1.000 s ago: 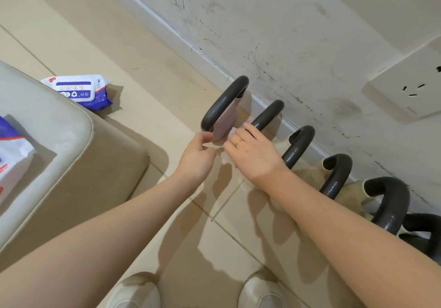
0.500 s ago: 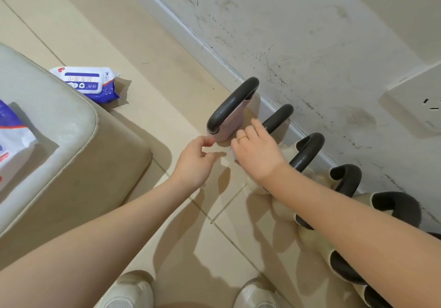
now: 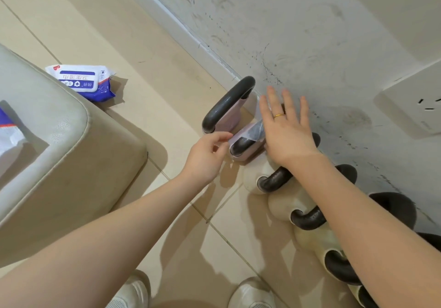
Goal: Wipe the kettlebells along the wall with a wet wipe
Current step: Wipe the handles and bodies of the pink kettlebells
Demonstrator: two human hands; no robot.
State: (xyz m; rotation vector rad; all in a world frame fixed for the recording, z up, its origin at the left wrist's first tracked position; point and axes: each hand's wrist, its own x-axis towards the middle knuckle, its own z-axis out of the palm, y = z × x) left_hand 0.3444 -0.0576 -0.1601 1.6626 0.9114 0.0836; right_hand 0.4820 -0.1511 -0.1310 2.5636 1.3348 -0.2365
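Spreading the wet wipe (image 3: 255, 130) over the second kettlebell (image 3: 245, 145): left hand (image 3: 205, 157) pinches its corner, right hand (image 3: 285, 126) flat, fingers wide; next, probably rub along the handle.

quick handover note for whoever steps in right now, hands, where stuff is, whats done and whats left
Left hand: pinching one edge of the wet wipe.
Right hand: open, fingers spread, flat over the wipe's other side.
The wipe is draped over the handle of the second kettlebell, a pink one, in the row along the wall.
The wipe pack lies on the floor beside the cushioned seat.
Done: cannot tell which are clean.
Left: probably this handle and body, then the cream kettlebells nearer the feet.
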